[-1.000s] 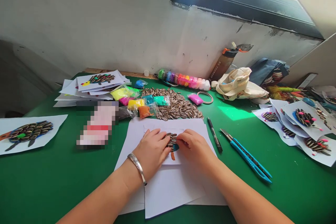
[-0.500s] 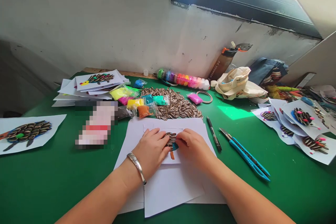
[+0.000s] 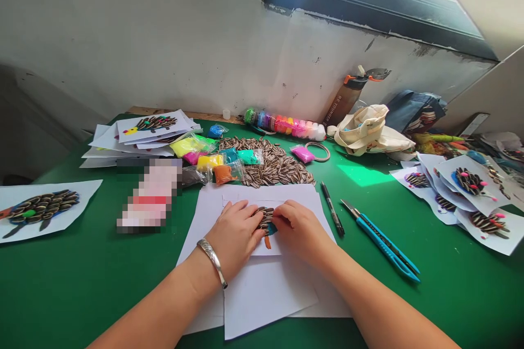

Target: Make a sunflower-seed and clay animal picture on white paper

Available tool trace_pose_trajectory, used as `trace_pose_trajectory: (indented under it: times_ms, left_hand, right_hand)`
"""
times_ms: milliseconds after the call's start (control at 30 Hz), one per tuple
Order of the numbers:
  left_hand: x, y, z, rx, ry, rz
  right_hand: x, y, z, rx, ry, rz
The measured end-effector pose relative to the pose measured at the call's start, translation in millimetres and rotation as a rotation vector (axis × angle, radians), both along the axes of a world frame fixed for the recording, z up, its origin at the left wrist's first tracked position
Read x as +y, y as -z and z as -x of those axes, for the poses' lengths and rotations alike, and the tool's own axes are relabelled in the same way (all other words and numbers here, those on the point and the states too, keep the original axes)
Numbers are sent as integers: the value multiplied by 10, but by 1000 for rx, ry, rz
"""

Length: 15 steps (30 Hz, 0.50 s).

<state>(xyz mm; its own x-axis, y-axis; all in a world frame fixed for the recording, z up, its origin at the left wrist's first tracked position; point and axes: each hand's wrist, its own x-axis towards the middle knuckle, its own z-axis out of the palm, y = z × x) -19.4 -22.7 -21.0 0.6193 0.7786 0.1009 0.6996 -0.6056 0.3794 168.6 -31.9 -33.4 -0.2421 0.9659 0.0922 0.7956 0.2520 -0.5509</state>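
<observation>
My left hand (image 3: 237, 228) lies with its fingers stretched out on a small white paper, its fingertips at the left edge of a sunflower seed picture (image 3: 267, 217). That picture has striped seeds in rows on blue clay, with an orange clay strip (image 3: 267, 242) below. My right hand (image 3: 301, 229) is closed in a pinch against the picture's right side. Whatever sits between its fingertips is hidden. Under both hands, larger white sheets (image 3: 262, 294) are layered on the green table. Behind them spreads a pile of loose sunflower seeds (image 3: 282, 166).
Bags of coloured clay (image 3: 210, 161) lie by the seed pile. To the right are a black pen (image 3: 332, 209) and a blue craft knife (image 3: 385, 245) with its blade showing. Finished seed pictures (image 3: 470, 181) stand at both sides. A brown bottle (image 3: 346, 98) leans at the back.
The view has shifted very slightly. Both hands keep nearly the same place and pose on the seed picture.
</observation>
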Motion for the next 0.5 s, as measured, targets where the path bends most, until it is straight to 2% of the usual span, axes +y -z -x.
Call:
trace_pose_trajectory:
  times_ms: [167,300,500]
  left_hand:
    - [0,-1,6,-31,0,0]
    - [-6,12,12,-40,-17,-3]
    - [-6,0,18,-32,-15,24]
  right_hand:
    - [122,-41,-167,71,34,-72]
    - [367,-85,-276,-88,110,-122]
    - [618,-128,-197,-343,67,-161]
